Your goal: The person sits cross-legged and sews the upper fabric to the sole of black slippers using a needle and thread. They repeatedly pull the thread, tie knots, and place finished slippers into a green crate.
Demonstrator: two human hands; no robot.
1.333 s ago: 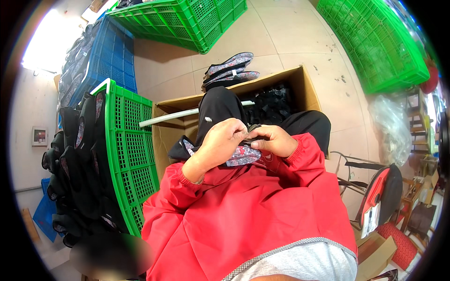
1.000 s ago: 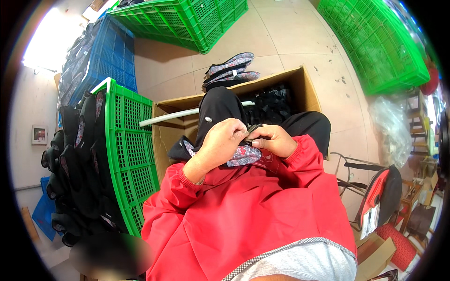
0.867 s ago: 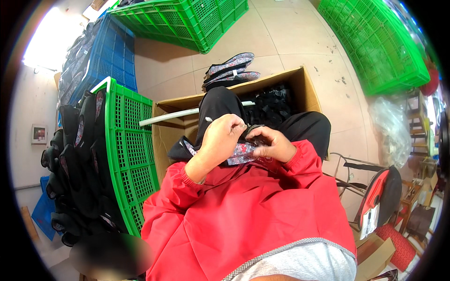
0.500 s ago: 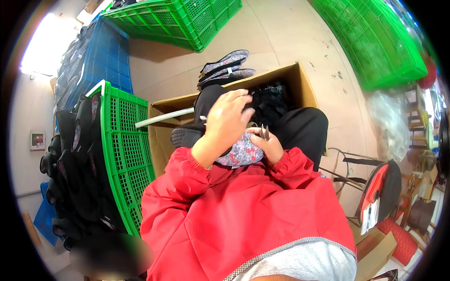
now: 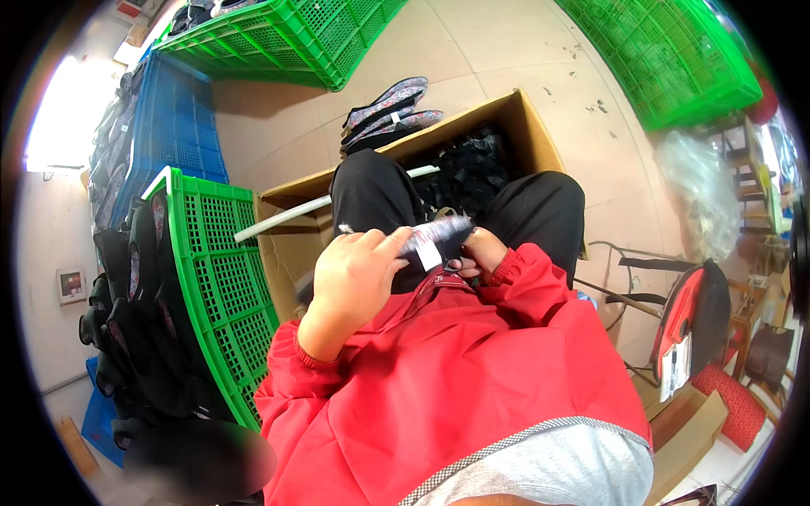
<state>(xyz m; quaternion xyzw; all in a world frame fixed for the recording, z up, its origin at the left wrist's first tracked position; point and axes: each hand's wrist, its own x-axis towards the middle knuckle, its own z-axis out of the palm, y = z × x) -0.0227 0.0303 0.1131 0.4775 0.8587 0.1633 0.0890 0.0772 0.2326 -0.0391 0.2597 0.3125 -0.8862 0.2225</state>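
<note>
Here left hand (image 5: 354, 274) grips patterned slipper (image 5: 440, 229) knuckles-up, right hand (image 5: 483, 251) curled

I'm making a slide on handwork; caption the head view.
Left hand gripping a black slipper with patterned lining and white tag, right hand beside it, near an open cardboard box.

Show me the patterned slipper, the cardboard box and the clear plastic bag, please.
Patterned slipper (image 5: 440, 229): head view, its blurred patterned side.
Cardboard box (image 5: 531, 139): head view, its right inner wall.
Clear plastic bag (image 5: 699, 187): head view, its crumpled middle.
</note>
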